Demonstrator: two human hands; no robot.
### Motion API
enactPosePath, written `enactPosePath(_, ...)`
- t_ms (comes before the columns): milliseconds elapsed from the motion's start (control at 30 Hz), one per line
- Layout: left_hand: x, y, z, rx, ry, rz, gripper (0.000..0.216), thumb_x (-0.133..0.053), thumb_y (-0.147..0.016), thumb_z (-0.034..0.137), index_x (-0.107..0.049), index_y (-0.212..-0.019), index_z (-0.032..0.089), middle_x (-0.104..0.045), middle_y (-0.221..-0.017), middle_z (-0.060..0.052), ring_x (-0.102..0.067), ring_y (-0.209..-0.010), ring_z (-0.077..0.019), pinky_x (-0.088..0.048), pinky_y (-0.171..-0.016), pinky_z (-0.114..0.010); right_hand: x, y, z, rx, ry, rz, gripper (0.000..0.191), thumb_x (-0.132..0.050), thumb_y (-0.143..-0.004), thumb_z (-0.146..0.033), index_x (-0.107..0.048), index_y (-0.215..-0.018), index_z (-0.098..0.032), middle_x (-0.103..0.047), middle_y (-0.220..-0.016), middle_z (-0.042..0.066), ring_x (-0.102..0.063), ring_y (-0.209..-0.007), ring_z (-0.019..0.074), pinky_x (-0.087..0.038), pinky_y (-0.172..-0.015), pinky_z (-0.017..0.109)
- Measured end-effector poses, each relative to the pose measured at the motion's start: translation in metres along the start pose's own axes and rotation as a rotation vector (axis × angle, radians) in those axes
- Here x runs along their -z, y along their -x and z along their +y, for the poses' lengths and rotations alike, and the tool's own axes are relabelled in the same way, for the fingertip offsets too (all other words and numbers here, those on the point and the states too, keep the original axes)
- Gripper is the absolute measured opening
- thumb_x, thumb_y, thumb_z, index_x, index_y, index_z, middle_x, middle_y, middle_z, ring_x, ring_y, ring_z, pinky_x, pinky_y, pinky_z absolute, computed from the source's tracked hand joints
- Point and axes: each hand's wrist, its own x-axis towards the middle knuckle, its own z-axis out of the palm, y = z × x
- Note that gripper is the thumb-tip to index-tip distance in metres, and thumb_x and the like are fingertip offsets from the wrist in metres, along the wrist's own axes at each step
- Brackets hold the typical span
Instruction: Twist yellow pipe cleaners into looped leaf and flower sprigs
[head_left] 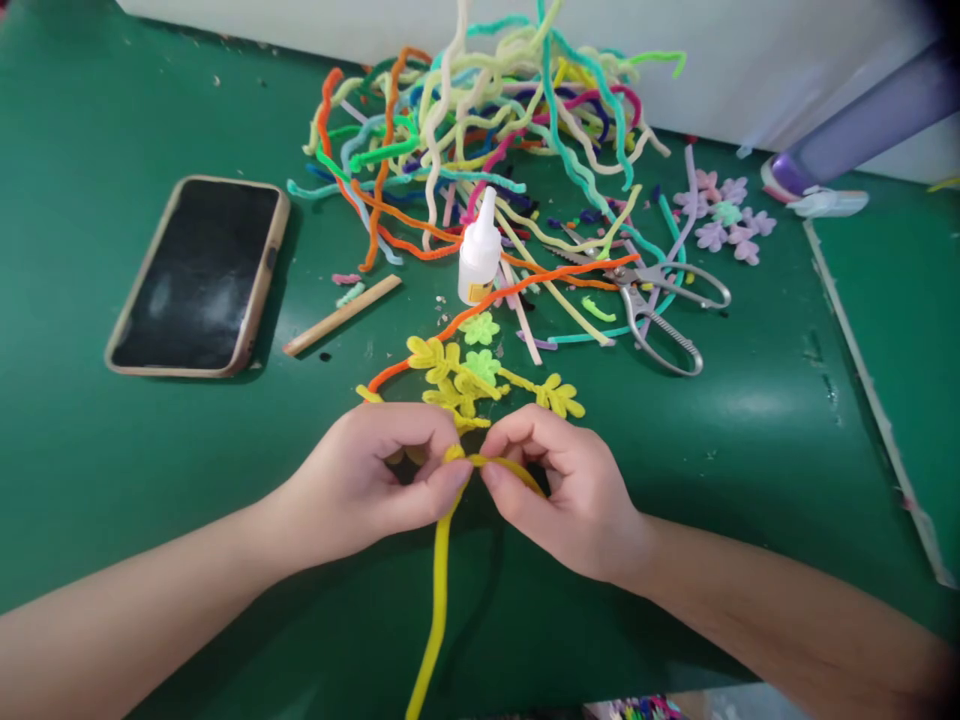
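Both hands pinch one yellow pipe cleaner (440, 600) low in the middle of the head view. My left hand (390, 465) is closed on a bunched part of it, and a long end hangs down toward the bottom edge. My right hand (559, 490) grips a thinner stretch just to the right, fingertips nearly touching the left ones; that end curves behind the fingers. Just beyond the hands lie yellow leaf-shaped pieces (559, 396) bent from pipe cleaner, with two green flower shapes (481, 366) among them. An orange pipe cleaner (525, 287) runs past them.
A white glue bottle (480, 262) stands upright behind the flowers. Scissors (651, 300) lie open at right, near a pink and purple flower (739, 225). At left are a phone (199, 275) and a wooden stick (343, 315). Tangled pipe cleaners (487, 110) fill the back; a purple bottle (862, 130) lies far right.
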Motion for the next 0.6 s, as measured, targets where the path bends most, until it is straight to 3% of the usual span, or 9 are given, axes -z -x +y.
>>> enactPosePath(267,-0.0005,0.0009,0.0033,0.1,0.076,-0.015,0.027,-0.056,-0.086,0.027,-0.056,-0.061,0.016,-0.054,-0.056,0.003,-0.049,-0.052,-0.0085,-0.037,-0.049,-0.019,-0.0003,-0.0007,0.0044,0.023,-0.023,0.074,0.004,-0.059,-0.087,-0.019,-0.057,-0.09,-0.02,-0.053,-0.064,-0.006,-0.048,-0.053,0.0053,-0.038,-0.048,0.017)
enactPosePath(600,0.001,-0.0002,0.0057,0.049,-0.019,-0.057,0.034,-0.051,-0.09,0.026,-0.057,-0.059,0.014,-0.053,-0.057,0.002,-0.048,-0.052,-0.0074,-0.037,-0.052,-0.019,0.001,-0.0009,0.0037,0.096,0.036,0.106,0.004,-0.06,-0.087,-0.021,-0.061,-0.091,-0.02,-0.059,-0.07,-0.002,-0.052,-0.057,0.0078,-0.043,-0.05,0.02)
